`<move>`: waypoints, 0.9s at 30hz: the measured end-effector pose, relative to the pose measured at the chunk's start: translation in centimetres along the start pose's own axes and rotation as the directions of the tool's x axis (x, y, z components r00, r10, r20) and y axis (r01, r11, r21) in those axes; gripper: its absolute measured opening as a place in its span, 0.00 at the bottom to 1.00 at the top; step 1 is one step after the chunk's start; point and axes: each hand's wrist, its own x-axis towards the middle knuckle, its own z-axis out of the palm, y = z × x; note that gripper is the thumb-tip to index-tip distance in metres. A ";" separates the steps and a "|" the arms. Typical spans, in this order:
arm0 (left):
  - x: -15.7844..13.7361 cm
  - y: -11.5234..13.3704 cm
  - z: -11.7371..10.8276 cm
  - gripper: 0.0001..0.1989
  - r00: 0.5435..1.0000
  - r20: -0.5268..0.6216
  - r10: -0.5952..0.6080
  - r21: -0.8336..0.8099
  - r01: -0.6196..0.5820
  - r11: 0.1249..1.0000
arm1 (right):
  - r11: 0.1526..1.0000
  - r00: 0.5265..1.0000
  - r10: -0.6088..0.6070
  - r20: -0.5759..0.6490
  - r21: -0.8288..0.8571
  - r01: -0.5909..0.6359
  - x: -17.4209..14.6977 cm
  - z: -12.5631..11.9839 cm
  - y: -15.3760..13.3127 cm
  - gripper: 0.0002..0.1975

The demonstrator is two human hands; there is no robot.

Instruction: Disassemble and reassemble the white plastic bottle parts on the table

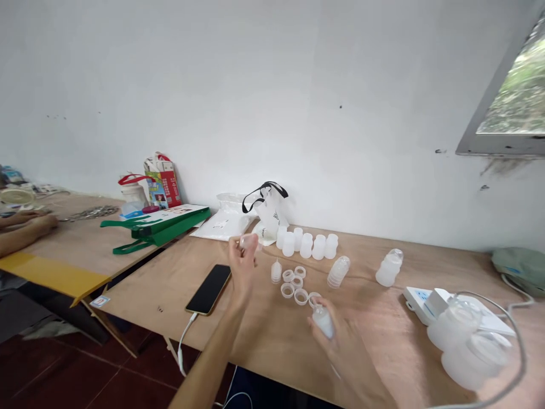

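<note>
My left hand (242, 262) is raised over the table with its fingers closed around a small clear plastic cap (247, 241). My right hand (343, 332) grips a small translucent white bottle (323, 322) low over the table. Just beyond that bottle lies a white screw ring (314, 299), close to several more loose rings (301, 296). Between my hands, a short stack of pale nipple-like pieces (276, 272) stands behind the rings. A leaning stack of clear caps (338, 272) is further right. Several small white bottles (306, 246) stand grouped towards the wall.
A phone (208, 289) on a charging cable lies left. Beyond it are a green bag (170, 227) and white plastic packages (225, 218). Right are a white capped stack (389, 268), a white scale-like device (419, 301) and large translucent jars (474, 360). Another person's hands (32, 227) rest far left.
</note>
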 end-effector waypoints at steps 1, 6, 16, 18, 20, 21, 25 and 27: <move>0.9 0.2 0.5 0.21 0.995 0.100 0.026 0.034 -0.030 0.999 | 0.997 1.000 0.021 0.007 0.070 -0.021 0.3 -0.5 0.1 0.15; -0.8 -1.0 6.2 0.17 0.783 0.621 -0.024 0.270 -0.185 0.945 | 0.967 0.996 0.072 -0.060 0.250 -0.055 1.4 -2.1 -0.4 0.11; -3.2 -6.0 15.7 0.14 0.572 0.804 -0.164 0.553 -0.616 0.561 | 0.952 0.981 0.136 -0.141 0.292 -0.090 1.2 -5.2 1.0 0.15; -3.0 -6.5 15.7 0.15 0.581 0.791 -0.192 0.583 -0.622 0.523 | 0.949 0.981 0.149 -0.127 0.298 -0.106 1.3 -5.5 1.4 0.15; -2.7 -6.8 15.6 0.17 0.595 0.778 -0.203 0.606 -0.625 0.492 | 0.948 0.980 0.151 -0.129 0.300 -0.106 1.3 -5.6 1.7 0.16; -2.6 -6.9 15.4 0.17 0.600 0.772 -0.208 0.615 -0.625 0.480 | 0.948 0.979 0.152 -0.138 0.300 -0.105 1.3 -5.6 1.8 0.16; -2.0 -7.0 15.2 0.17 0.597 0.768 -0.232 0.624 -0.619 0.477 | 0.949 0.972 0.169 -0.161 0.293 -0.116 1.3 -5.7 2.0 0.18; -1.9 -6.8 15.1 0.18 0.583 0.777 -0.239 0.613 -0.611 0.502 | 0.950 0.975 0.165 -0.149 0.289 -0.117 1.4 -5.8 2.0 0.17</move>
